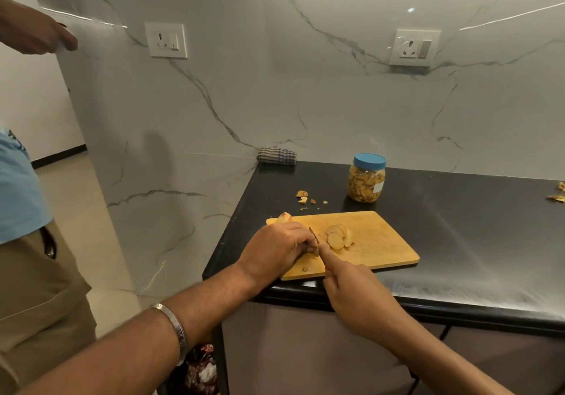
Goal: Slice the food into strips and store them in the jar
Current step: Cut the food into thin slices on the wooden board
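A wooden cutting board lies near the front left corner of the black counter. Several pale round slices are stacked in its middle. My left hand curls over a piece of food at the board's left side; the piece is mostly hidden under the fingers. My right hand grips a knife, index finger stretched along the blade, which is set just right of my left fingers. Another unsliced piece sits at the board's far left corner. The jar, blue lid on and full of strips, stands behind the board.
Peel scraps lie behind the board, and more scraps at the far right. A folded checked cloth sits in the back corner against the marble wall. Another person stands at the left, beyond the counter's left edge.
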